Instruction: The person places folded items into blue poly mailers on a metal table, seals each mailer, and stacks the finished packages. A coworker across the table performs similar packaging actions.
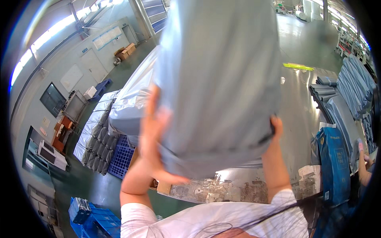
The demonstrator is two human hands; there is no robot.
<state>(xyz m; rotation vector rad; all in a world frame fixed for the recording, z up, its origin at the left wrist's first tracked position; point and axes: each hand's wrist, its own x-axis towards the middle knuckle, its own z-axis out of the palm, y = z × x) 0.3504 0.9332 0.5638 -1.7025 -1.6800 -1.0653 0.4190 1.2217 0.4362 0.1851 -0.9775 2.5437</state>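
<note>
A large grey plastic-wrapped package [218, 91], blurred by motion, is held up before me and fills the middle of the view. My left hand [154, 131] presses against its left side, thumb near the bottom edge and fingers pointing up. At its lower right corner my right hand [278, 129] grips it, with most of the fingers hidden behind the plastic. The package is between both hands, above a worn metal-topped table [293, 95]. Just left of it and partly covered by it lies another shiny grey wrapped bundle [129, 113].
Stacked grey bundles [95, 135] and a blue plastic pallet [121, 156] stand left. Blue crates [95, 220] sit lower left. On the right are folded grey plastic sheets [341, 111], a blue printed bag [333, 166] and another person's hand [364, 156]. A yellow strip [297, 66] lies across the table.
</note>
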